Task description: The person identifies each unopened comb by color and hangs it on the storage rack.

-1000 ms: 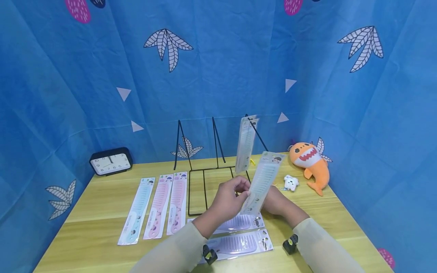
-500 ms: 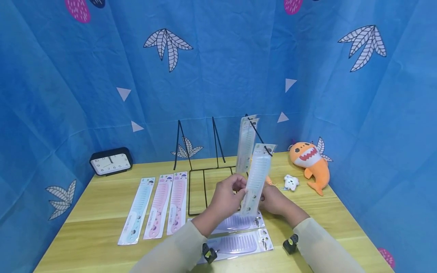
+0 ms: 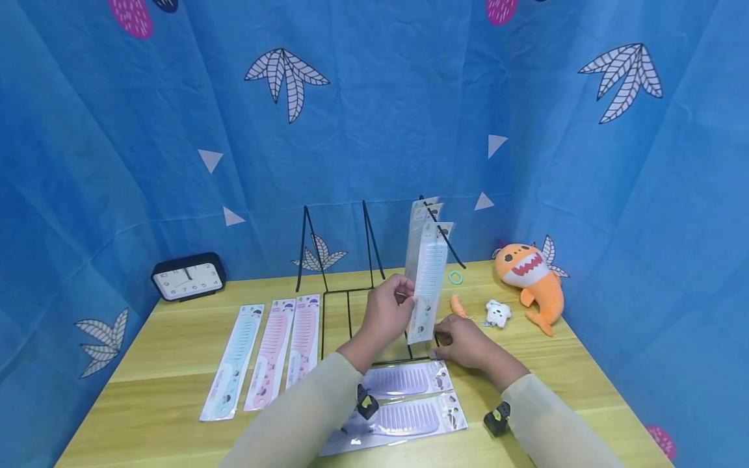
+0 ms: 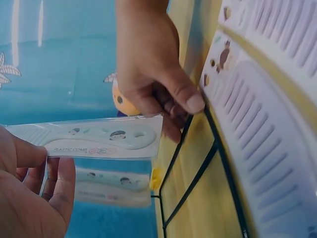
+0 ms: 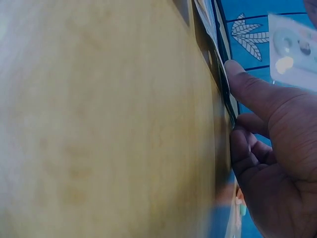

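My left hand [image 3: 387,311] pinches the lower part of a packaged light-green plastic comb [image 3: 430,279]. The comb's card hangs upright on the right arm of a black wire rack [image 3: 349,325]. Farther back on that arm hang more packaged combs [image 3: 417,224], partly hidden behind it. My right hand [image 3: 465,343] holds the front right corner of the rack's base, thumb on the wire and fingers curled, as the left wrist view shows. Two packaged purple combs [image 3: 404,417] lie in front of the rack. In the right wrist view the held comb's package [image 5: 292,49] shows at upper right.
Left of the rack lie a packaged blue comb [image 3: 234,364] and two packaged pink combs [image 3: 272,354]. A black-framed clock [image 3: 190,277] stands at the back left. On the right are an orange shark plush [image 3: 532,283], a small white toy [image 3: 498,314] and a green ring [image 3: 456,277].
The comb package has gone onto the rack's right arm and slid back along it, away from me. My left hand has moved forward with it. The right hand stays near the rack's corner.
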### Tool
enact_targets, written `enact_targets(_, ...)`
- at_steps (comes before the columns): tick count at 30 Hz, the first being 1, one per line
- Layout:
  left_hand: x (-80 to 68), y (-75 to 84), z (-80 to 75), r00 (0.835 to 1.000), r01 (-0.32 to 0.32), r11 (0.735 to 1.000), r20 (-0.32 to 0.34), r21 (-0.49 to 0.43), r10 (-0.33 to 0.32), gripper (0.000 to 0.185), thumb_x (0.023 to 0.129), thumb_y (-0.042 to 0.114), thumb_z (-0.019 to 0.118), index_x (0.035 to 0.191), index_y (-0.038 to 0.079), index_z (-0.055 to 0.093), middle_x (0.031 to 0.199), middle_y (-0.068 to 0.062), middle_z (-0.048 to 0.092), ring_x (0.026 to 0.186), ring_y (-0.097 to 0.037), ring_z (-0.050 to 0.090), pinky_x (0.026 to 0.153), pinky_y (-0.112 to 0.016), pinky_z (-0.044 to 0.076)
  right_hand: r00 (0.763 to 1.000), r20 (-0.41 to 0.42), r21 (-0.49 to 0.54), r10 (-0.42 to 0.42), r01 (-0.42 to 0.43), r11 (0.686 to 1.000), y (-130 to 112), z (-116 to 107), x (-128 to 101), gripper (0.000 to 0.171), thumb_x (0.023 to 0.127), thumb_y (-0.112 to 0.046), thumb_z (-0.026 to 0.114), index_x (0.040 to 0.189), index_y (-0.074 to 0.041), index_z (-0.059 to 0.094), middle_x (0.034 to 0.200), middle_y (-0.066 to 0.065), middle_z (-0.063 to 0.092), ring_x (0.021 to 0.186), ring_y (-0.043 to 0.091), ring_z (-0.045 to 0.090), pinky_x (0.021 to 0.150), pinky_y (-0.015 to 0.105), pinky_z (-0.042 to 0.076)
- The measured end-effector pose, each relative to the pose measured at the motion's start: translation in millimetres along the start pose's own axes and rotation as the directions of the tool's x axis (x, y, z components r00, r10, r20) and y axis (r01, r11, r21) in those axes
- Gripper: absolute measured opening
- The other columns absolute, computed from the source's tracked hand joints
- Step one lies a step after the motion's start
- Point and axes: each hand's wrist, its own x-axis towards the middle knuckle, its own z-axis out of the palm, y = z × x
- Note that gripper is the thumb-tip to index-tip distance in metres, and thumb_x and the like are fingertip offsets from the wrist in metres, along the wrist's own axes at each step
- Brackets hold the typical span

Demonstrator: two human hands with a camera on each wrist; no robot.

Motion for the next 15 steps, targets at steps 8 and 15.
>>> enact_targets(8, 22.6, -4.0, 3.7, 0.998, 0.054, 0.997, -0.031, 0.053, -0.053, 0.011, 0.104, 0.005, 0.071, 0.111, 0.014, 0.069, 0.106, -0.002, 0.074, 0.099, -0.018, 0.072, 0.086, -0.039, 0.062, 1.000, 0.017, 0.030, 0.017, -0.017, 0.999, -0.3, 0.0, -0.7, 0.063, 0.090, -0.029, 0.091, 0.139, 0.005, 0.070, 0.097, 0.002, 0.061, 0.091, 0.016, 0.053, 0.079, 0.032, 0.046)
enact_targets(15, 34.7, -11.4, 9.7, 0.996, 0.068, 0.997, -0.060, 0.042, -0.066, 0.009, 0.105, 0.007, 0.071, 0.109, 0.015, 0.069, 0.106, -0.002, 0.074, 0.101, -0.020, 0.073, 0.085, -0.039, 0.063, 0.999, 0.027, 0.014, 0.036, -0.036, 0.999, 1.8, 0.6, 0.1, 0.065, 0.091, -0.030, 0.090, 0.142, 0.005, 0.068, 0.095, -0.001, 0.059, 0.088, 0.013, 0.052, 0.078, 0.031, 0.045)
